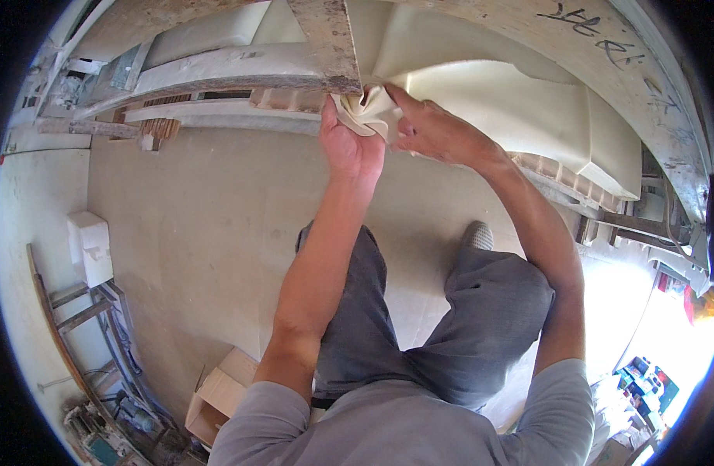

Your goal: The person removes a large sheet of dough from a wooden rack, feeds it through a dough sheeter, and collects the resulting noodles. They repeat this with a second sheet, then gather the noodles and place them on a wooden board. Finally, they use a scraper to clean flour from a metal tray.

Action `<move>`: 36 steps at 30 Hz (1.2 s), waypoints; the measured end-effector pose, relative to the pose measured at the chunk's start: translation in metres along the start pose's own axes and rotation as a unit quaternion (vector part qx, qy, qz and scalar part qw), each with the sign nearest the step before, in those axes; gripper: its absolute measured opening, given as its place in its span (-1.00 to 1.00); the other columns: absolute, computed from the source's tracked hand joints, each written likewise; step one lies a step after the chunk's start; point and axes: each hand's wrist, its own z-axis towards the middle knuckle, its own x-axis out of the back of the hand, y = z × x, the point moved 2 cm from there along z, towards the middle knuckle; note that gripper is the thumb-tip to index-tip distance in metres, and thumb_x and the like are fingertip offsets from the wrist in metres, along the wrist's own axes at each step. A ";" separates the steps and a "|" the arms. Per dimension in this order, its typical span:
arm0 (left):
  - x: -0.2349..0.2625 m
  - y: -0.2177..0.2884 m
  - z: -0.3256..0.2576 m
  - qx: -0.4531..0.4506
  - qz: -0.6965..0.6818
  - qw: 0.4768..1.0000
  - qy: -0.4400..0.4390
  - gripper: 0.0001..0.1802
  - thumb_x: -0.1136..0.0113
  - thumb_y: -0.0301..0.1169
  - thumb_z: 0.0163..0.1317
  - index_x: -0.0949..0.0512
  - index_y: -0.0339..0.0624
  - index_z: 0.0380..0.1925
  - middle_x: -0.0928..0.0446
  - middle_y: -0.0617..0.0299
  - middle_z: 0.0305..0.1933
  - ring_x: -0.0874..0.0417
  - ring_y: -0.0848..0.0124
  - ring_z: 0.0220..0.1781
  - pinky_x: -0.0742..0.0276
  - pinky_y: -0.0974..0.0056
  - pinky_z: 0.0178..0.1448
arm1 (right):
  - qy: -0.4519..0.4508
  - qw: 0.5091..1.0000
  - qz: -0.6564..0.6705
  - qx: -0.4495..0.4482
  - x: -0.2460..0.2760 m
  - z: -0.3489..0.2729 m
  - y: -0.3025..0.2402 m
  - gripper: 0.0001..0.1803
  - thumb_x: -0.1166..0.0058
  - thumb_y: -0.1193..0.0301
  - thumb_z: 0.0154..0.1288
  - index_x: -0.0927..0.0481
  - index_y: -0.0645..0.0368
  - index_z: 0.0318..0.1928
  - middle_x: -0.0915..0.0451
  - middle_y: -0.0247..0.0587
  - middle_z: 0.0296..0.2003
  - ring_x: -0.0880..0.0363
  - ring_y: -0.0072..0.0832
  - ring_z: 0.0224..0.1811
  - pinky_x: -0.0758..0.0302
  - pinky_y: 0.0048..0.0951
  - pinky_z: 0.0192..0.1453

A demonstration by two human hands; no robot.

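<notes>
Grey sleeves and grey trousers (419,326) fill the bottom of the view, both bare forearms reaching up and away. Left hand (349,144) and right hand (435,132) meet on a bunched cream cloth (369,109), each clenched on a fold of it, apparently gathering the loose corner where it hangs. Just above the hands a rough, plaster-crusted wooden plank (326,46) crosses a cream foam panel (520,101) resting on the frame beyond them. Below the hands lies bare concrete floor (194,233); a cardboard box (221,392) sits beside the left elbow.
</notes>
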 end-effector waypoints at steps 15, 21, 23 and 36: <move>-0.035 -0.049 -0.034 0.252 -0.298 0.919 -0.059 -0.69 0.08 -0.20 0.55 -0.43 -0.16 -0.33 -0.26 0.31 -0.54 -0.18 0.49 -0.62 -0.10 0.33 -0.54 | 0.329 0.880 -0.341 -0.004 0.060 0.017 0.076 -0.68 -0.13 0.59 0.19 -0.61 0.16 -0.01 -0.69 0.11 -0.37 -0.73 0.02 -0.27 -0.65 -0.08 -0.22; -0.016 -0.044 -0.049 0.201 -0.178 0.962 0.060 -0.68 0.04 -0.26 0.54 -0.55 -0.29 -0.04 -0.40 0.23 -0.32 -0.34 0.42 -0.41 -0.29 0.27 -0.36 | 0.359 0.895 -0.249 -0.089 0.115 -0.024 0.056 -0.80 -0.13 0.31 0.48 -0.65 0.19 -0.21 -0.67 -0.08 -0.42 -0.72 -0.16 -0.37 -0.63 -0.21 -0.19; -0.007 -0.037 -0.043 0.217 -0.183 0.959 -0.021 -0.62 0.11 -0.22 0.56 -0.56 -0.30 0.02 -0.53 0.14 -0.16 -0.52 0.32 -0.19 -0.46 0.23 -0.19 | 0.403 0.903 -0.141 -0.040 0.069 -0.051 0.024 -0.83 -0.17 0.34 0.49 -0.66 0.20 -0.19 -0.65 -0.04 -0.45 -0.67 -0.15 -0.46 -0.63 -0.21 -0.19; 0.021 -0.020 -0.058 0.299 -0.141 0.936 -0.121 -0.64 0.09 -0.16 0.57 -0.55 -0.10 0.11 -0.66 0.17 0.06 -0.74 0.35 0.03 -0.74 0.16 0.09 | 0.230 0.885 -0.309 0.261 -0.020 -0.047 -0.055 -0.63 -0.42 0.41 -0.04 -0.71 0.13 -0.13 -0.64 -0.24 -0.18 -0.55 -0.16 0.15 -0.43 -0.02 0.24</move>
